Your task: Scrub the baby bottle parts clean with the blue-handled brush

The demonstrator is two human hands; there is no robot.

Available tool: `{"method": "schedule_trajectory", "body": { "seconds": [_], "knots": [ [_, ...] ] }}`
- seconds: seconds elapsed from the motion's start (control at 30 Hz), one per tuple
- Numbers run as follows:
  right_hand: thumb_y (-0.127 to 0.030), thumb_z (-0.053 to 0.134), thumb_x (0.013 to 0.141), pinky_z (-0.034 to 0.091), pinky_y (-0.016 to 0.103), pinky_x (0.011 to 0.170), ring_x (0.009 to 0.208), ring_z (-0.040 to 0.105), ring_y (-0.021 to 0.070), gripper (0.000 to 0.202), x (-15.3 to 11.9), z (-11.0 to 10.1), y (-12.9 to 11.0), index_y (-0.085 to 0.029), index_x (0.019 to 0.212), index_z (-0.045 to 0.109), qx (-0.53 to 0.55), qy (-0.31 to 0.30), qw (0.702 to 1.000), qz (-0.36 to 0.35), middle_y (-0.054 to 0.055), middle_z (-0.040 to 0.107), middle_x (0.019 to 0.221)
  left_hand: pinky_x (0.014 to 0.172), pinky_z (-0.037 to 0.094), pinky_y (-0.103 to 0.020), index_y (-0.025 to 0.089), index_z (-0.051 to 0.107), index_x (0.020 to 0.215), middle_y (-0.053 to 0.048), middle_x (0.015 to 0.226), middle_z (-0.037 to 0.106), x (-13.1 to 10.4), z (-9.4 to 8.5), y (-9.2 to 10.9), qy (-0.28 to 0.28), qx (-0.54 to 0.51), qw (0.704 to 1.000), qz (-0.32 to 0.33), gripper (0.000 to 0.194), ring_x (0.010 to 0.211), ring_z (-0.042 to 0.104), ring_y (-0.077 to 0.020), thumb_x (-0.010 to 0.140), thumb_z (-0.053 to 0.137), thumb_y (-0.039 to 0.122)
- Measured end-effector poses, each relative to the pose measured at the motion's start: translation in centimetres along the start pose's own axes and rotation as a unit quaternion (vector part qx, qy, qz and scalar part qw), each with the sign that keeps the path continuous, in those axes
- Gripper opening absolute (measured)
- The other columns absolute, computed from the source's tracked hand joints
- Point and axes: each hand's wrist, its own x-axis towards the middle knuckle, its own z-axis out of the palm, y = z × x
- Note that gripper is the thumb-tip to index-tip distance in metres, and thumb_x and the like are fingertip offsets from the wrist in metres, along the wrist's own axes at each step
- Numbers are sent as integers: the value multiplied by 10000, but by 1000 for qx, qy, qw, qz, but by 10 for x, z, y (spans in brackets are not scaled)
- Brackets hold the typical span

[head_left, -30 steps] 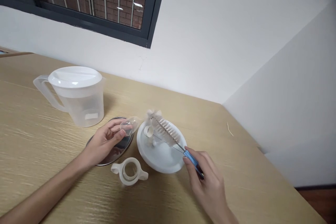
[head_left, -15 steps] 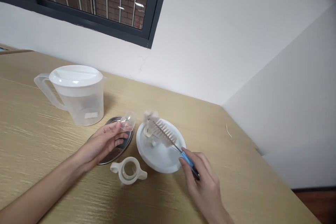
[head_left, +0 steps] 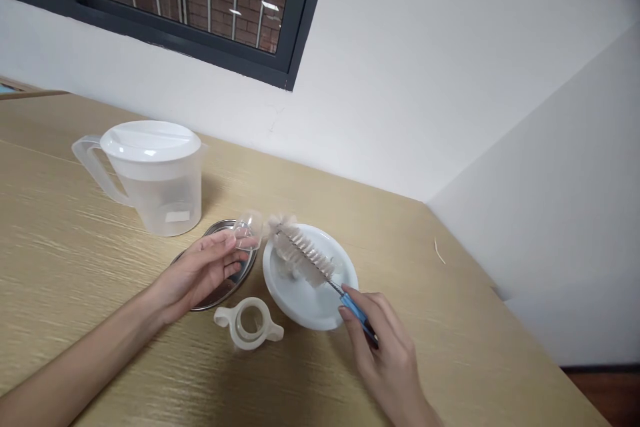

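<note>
Pinched in the fingers of my left hand [head_left: 207, 265] is a small clear bottle cap [head_left: 250, 223], held over a round metal tray [head_left: 220, 292]. My right hand [head_left: 383, 347] grips the blue handle of a bottle brush [head_left: 303, 250]. The brush's white bristles slant up and left above a white bowl [head_left: 320, 310], their tip close to the cap. Small pale parts lie in the bowl, partly hidden by the bristles. In front of the tray stands a baby bottle with a two-handled cream collar [head_left: 251, 325], its mouth open upward.
A translucent lidded pitcher [head_left: 163, 190] stands at the back left of the wooden table [head_left: 480, 353]. Toward the right lies a thin pale strip [head_left: 439, 251]. Behind the table are a white wall [head_left: 380, 93] and a dark-framed window [head_left: 260, 63].
The brush has shifted slightly left and down, bringing its tip nearer the clear cap. The whole view has moved a little. Both hands keep their hold.
</note>
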Motion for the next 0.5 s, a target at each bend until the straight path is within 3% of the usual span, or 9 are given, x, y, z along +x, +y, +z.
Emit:
{"method": "schedule_trajectory", "body": {
  "seconds": [0.13, 0.27, 0.5],
  "knots": [
    [-133, 579, 984, 516, 230, 626, 808, 634, 146, 302, -3, -1, 2, -196, 1275, 631, -6, 14, 999, 37, 72, 629, 982, 777, 610, -222, 162, 754, 1102, -129, 1179, 770, 1, 1, 1, -5, -14, 1000, -3, 300, 874, 720, -154, 842, 833, 290],
    [-160, 572, 992, 531, 261, 671, 832, 641, 166, 270, -4, 0, -2, -203, 1249, 641, -1, 35, 997, 68, 79, 643, 1003, 767, 615, -238, 165, 746, 994, -138, 1111, 781, 3, -2, 1, 0, -31, 999, -9, 121, 866, 735, -167, 921, 740, 262],
    [-131, 591, 968, 523, 254, 622, 827, 638, 167, 316, -5, -2, -3, -202, 1271, 640, 6, 41, 998, 39, 78, 642, 987, 734, 614, -238, 170, 735, 997, -104, 1026, 777, 2, -5, -1, 8, -22, 1000, -13, 152, 824, 732, -165, 903, 767, 285]
  ]
}}
